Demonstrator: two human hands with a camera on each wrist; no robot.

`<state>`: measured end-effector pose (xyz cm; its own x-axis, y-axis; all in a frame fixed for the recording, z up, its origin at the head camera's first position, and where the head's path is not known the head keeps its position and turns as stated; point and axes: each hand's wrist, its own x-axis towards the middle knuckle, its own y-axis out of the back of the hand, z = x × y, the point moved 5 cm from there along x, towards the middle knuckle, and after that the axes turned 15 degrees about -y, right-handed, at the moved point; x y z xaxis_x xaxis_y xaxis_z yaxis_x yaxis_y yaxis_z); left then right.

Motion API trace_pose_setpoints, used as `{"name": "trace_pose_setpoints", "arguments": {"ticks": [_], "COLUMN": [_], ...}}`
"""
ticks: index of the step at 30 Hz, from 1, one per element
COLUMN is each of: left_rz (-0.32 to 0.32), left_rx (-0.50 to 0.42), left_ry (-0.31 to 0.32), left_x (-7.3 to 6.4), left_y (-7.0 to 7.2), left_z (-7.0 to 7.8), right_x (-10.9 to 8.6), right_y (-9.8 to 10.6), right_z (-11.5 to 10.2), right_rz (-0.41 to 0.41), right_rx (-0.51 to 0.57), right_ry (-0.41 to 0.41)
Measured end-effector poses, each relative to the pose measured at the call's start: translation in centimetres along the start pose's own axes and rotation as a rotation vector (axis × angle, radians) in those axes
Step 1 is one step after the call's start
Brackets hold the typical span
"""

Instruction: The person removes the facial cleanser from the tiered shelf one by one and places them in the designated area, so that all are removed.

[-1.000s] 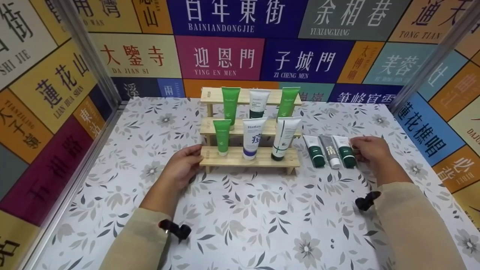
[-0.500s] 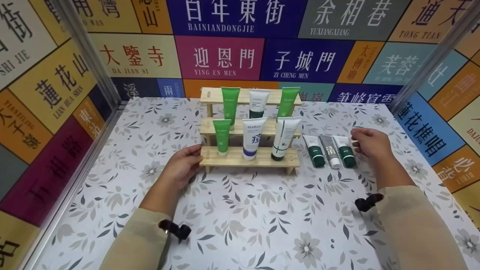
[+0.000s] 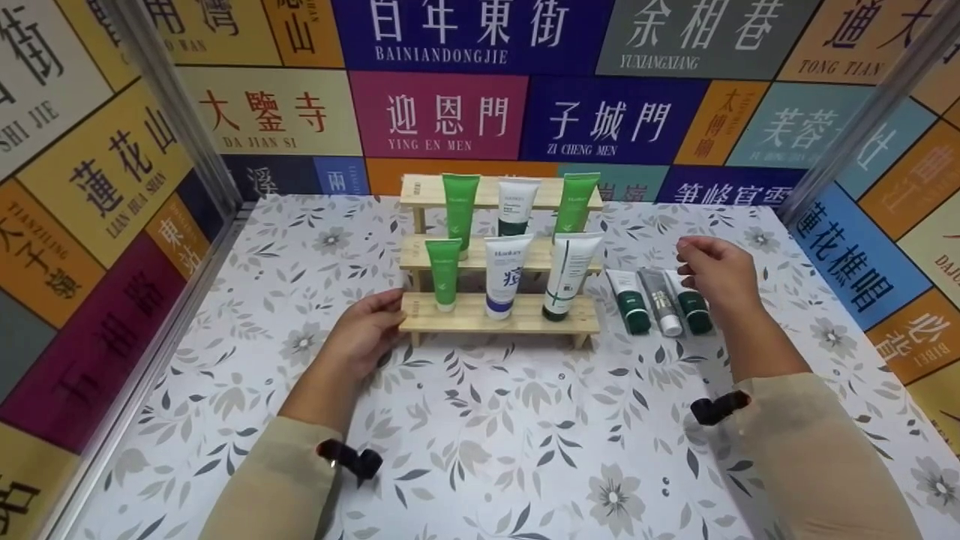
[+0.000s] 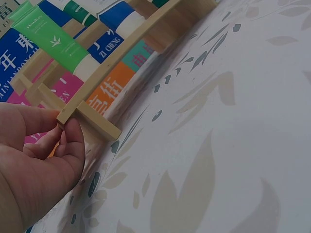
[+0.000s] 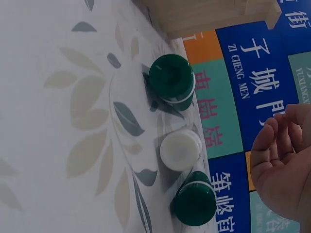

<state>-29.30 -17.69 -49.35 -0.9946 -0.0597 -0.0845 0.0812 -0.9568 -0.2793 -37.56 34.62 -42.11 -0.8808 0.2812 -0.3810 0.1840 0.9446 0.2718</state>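
Note:
In the head view, my left hand [image 3: 367, 334] grips the left end of the lowest shelf of a three-tier wooden rack [image 3: 499, 324]. Thumb and fingers pinch the shelf's corner in the left wrist view. On that shelf stand a small green tube [image 3: 444, 274], a white tube with a blue cap [image 3: 508, 277] and a white tube with a dark green cap [image 3: 571, 274]. My right hand [image 3: 721, 274] hovers, fingers loosely curled around nothing, partly covering a white-and-green tube [image 3: 694, 313]. Beside that tube lie a silver tube [image 3: 661, 298] and another white-and-green tube [image 3: 629, 300].
Two green tubes, left [image 3: 460, 210] and right [image 3: 576, 202], flank a white tube with a green base [image 3: 517, 201] on the middle shelf. A flower-patterned cloth [image 3: 480, 450] covers the table. Printed panels [image 3: 442, 112] stand close behind and at both sides.
My right hand has lifted from beside the rightmost lying tube and shifted left and away from me, over that tube's upper end. The left hand, rack and tubes stay put.

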Motion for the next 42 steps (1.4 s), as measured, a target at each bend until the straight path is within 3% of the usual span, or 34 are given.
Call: {"name": "trace_pose_setpoints", "arguments": {"ticks": [6,12,23,27,34,42], "left_rz": [-0.007,0.001,0.007,0.011,-0.005,0.006], "left_rx": [-0.007,-0.004,-0.009,-0.013,0.009,0.011], "left_ry": [-0.021,-0.010,-0.003,-0.004,-0.009,0.006], "left_x": [0.0,0.0,0.0,0.1,0.1,0.1], "left_y": [-0.1,0.0,0.1,0.1,0.0,0.1], "left_z": [0.0,0.0,-0.1,-0.1,0.0,0.0], "right_x": [-1.4,-2.9,-4.7,-5.1,-6.2,-7.1], "right_y": [-1.8,-4.0,-7.3,-7.8,-8.6,-9.2], "right_z": [-1.3,-2.8,-4.9,-5.7,-7.5,-9.3], "right_rz": [-0.108,-0.150,-0.188,-0.186,-0.281,-0.297], "right_rx": [0.166,0.235,0.234,0.243,0.329,0.318], "right_ry": [0.090,0.163,0.222,0.262,0.339,0.384]}}
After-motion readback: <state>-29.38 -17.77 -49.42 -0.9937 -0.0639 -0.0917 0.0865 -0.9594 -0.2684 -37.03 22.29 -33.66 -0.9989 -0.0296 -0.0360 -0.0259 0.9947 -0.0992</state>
